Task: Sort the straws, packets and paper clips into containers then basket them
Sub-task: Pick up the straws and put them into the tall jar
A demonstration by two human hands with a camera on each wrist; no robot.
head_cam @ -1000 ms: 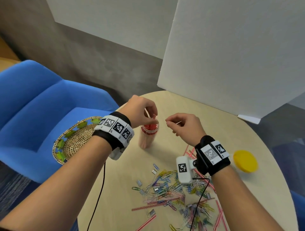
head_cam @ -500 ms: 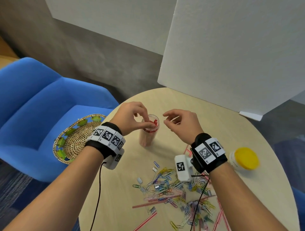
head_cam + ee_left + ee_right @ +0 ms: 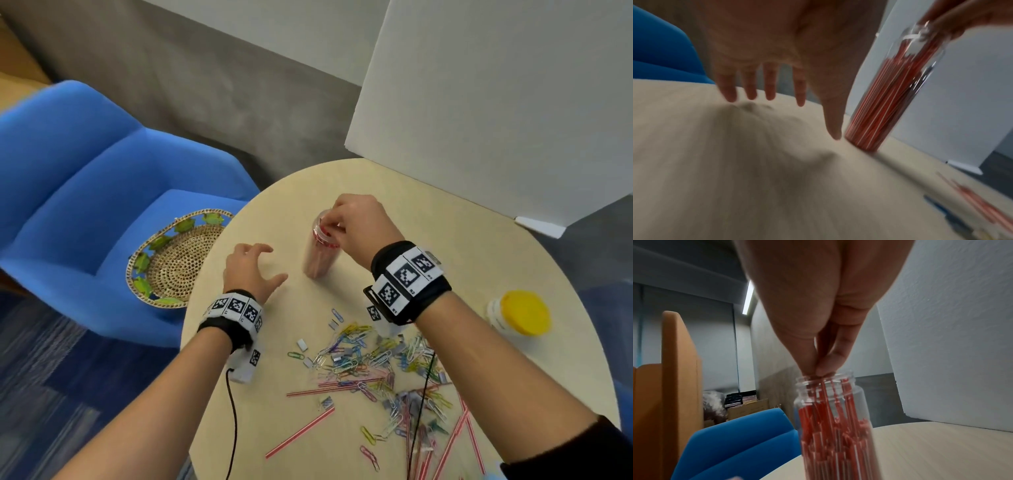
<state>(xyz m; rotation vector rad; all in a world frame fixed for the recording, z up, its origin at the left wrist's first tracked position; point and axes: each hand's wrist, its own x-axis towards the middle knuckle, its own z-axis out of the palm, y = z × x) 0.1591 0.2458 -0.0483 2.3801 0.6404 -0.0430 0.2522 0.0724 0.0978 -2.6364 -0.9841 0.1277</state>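
— Two hands were up at the jar half a second ago; what's different now?

— Only my right hand is at it. Its fingertips are bunched together at the mouth of the clear jar, pinching the tops of the red-and-white straws packed inside. My left hand has dropped away to the worktop, fingers spread and relaxed, holding nothing, thumb tip down just beside the jar's base.

— What does that mean for the sorting?

— I'd judge this batch of straws is nearly seated, so the left hand is free to fetch more. The jar looks almost full, though, and it stands tilted in the left wrist view — pushing at its top could tip it.

— How much is left?

— Plenty. A heap of coloured paper clips lies near me, mixed with small silvery packets and loose straws. None of that is sorted yet.

— And the other containers?

— A jar with a yellow lid stands to my right, well apart from the heap and closed. The woven basket sits on the blue chair off the worktop's left edge, with nothing in it that I can see.

— Anything in the way?

— The clips tangle over the straws, and my wrist camera's black cable trails across the heap. A white board stands behind the worktop.
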